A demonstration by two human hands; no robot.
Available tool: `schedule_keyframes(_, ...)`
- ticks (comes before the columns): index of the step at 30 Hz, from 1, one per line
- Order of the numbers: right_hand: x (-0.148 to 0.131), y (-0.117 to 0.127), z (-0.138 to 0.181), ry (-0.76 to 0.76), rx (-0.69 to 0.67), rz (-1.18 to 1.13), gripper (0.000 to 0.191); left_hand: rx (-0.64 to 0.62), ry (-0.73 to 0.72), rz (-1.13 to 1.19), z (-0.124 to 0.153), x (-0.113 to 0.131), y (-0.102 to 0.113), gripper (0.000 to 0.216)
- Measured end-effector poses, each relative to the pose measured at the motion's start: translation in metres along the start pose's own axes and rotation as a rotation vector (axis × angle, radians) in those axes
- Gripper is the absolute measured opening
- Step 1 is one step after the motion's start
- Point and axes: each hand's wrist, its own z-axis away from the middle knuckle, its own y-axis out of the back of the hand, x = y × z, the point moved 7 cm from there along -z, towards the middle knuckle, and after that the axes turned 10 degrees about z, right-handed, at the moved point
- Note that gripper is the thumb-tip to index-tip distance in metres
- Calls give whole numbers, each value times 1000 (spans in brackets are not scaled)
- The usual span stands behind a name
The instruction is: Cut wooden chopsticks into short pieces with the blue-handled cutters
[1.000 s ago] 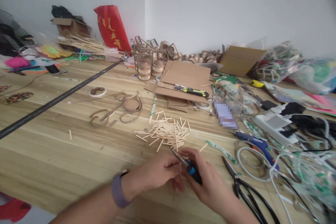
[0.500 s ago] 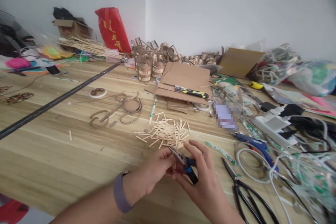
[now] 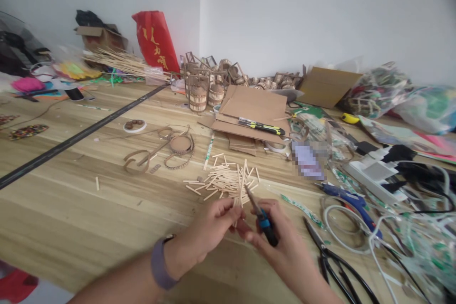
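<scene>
My left hand (image 3: 208,228), with a purple band at the wrist, has its thumb and fingers pinched together around a thin wooden stick (image 3: 242,187). In my right hand (image 3: 281,235) are pliers (image 3: 264,223) with blue and black handles, their narrow jaws pointing up and away from me. The right fingertips meet the left ones just below the jaws. Directly beyond both hands lies a loose pile of short wooden sticks (image 3: 223,176). How far the held stick runs inside my fingers is hidden.
Black-handled scissors (image 3: 335,256) and a blue glue gun (image 3: 351,199) lie on the right, near white cables. Cardboard sheets (image 3: 252,104) with utility knives sit beyond the pile. Small stick baskets (image 3: 197,97) stand behind. A long dark bar (image 3: 89,133) crosses the left side.
The pliers have moved away from my left fingertips to the right, and their jaws now point more steeply upward. My left hand stays pinched near the same spot.
</scene>
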Motion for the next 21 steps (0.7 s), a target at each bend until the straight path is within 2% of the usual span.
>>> schedule_keyframes(3, 17, 3, 0, -201, -248, -144, 27, -15, 27, -126, 1, 8, 5, 37)
schedule_keyframes(5, 25, 9, 2, -284, -365, -235, 32, -11, 51, -154, 2, 12, 7, 35)
schedule_keyframes(9, 27, 21, 3, -244, -528, -202, 30, -18, 57, -166, 4, 19, 7, 37)
schedule_keyframes(16, 12, 21, -4, -211, -648, -145, 21, -62, 46, -184, 7, 22, 4, 40)
schedule_keyframes(21, 4, 11, -5, -262, -698, -169, 17, -124, 81, -140, 7, 10, 2, 42)
